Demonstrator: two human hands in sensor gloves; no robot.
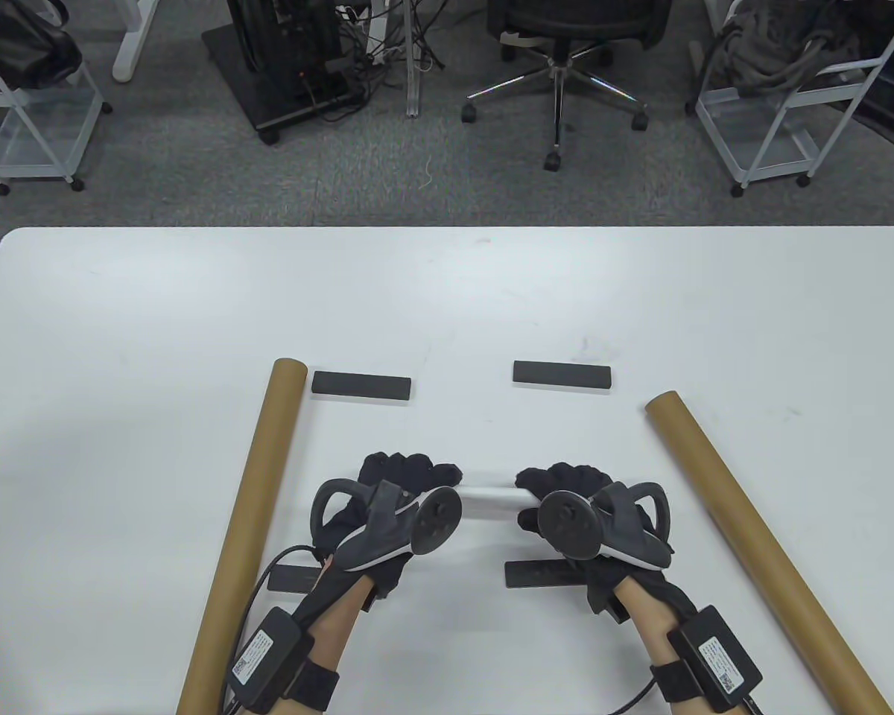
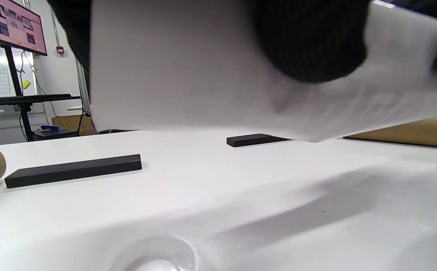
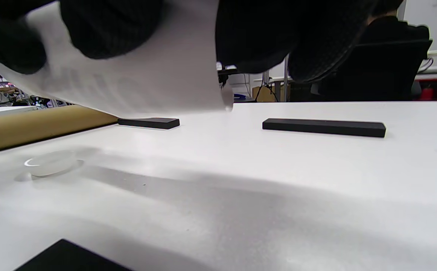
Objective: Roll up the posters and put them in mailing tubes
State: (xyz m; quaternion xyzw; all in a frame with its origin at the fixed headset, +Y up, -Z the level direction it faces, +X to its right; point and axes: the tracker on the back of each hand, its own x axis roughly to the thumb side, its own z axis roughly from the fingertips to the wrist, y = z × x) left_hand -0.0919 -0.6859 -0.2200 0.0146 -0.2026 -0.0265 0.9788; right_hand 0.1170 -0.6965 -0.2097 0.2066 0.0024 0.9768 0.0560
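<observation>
A rolled white poster (image 1: 489, 500) is held just above the table between both hands. My left hand (image 1: 410, 477) grips its left end, fingers curled over the roll (image 2: 203, 75). My right hand (image 1: 566, 480) grips the right end, its fingers (image 3: 109, 26) wrapped over the paper (image 3: 146, 82). Two brown mailing tubes lie on the table. The left tube (image 1: 249, 521) is left of my left hand, and the right tube (image 1: 760, 544) lies angled to the right of my right hand. Most of the roll is hidden under the hands and trackers.
Four black bars lie on the white table (image 1: 447, 298): two beyond the hands (image 1: 361, 386) (image 1: 562, 374), two near the wrists (image 1: 294, 579) (image 1: 544, 575). A translucent round disc (image 3: 49, 162) rests on the table under the roll. Carts and an office chair (image 1: 559, 45) stand beyond the far edge.
</observation>
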